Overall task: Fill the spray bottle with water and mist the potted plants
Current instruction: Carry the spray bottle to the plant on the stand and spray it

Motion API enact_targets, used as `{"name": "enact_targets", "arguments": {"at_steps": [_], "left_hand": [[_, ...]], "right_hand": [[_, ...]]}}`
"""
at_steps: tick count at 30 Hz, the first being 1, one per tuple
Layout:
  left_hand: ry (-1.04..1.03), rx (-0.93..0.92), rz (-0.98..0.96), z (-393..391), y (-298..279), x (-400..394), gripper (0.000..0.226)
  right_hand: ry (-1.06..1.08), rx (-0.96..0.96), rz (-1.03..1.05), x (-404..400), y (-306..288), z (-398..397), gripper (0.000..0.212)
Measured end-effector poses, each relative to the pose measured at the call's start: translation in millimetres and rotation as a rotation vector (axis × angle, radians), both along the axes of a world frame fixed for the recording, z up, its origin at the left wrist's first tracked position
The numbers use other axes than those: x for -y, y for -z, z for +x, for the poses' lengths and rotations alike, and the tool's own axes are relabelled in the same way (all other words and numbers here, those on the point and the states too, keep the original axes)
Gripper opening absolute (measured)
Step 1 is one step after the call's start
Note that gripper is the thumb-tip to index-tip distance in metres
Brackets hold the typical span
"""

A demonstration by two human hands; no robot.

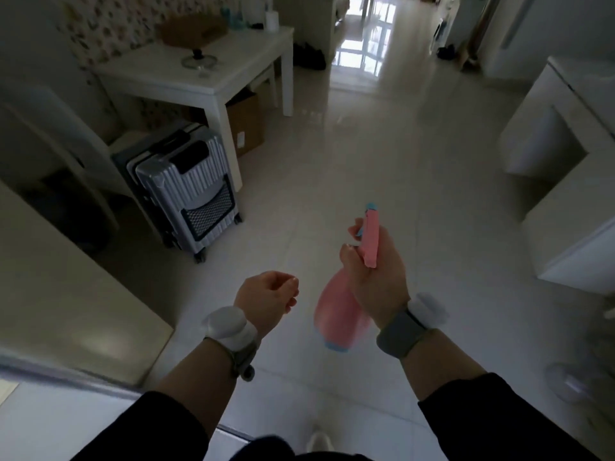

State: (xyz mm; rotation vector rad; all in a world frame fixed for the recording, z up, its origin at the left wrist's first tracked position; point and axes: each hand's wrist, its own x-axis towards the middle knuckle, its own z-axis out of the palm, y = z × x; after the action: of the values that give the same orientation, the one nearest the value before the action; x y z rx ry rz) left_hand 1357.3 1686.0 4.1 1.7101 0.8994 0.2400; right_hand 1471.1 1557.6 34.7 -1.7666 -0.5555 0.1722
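Spray bottle [339,314] pink plastic, carried mid-room | right hand [376,277] wrapped round neck, finger by trigger | left hand [266,299] loosely curled, empty | likely light, smooth; neck grip suits | no plants visible

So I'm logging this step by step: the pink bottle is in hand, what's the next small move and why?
Probably keep walking ahead down the tiled floor, carrying the spray bottle as it is. The right hand already grips it by the neck, the left hand hangs loosely curled and holds nothing, and no tap or potted plant shows in view. Whether the bottle holds water cannot be told.
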Motion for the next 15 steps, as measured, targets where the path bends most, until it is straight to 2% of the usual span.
{"name": "enact_targets", "arguments": {"at_steps": [8, 15], "left_hand": [[-0.035, 0.024, -0.030, 124, 5, -121, 0.012], [0.056, 0.034, -0.012, 266, -3, -259, 0.011]], "right_hand": [[-0.010, 0.016, -0.039, -121, 4, 127, 0.039], [0.047, -0.027, -0.025, -246, 2, 253, 0.037]]}}
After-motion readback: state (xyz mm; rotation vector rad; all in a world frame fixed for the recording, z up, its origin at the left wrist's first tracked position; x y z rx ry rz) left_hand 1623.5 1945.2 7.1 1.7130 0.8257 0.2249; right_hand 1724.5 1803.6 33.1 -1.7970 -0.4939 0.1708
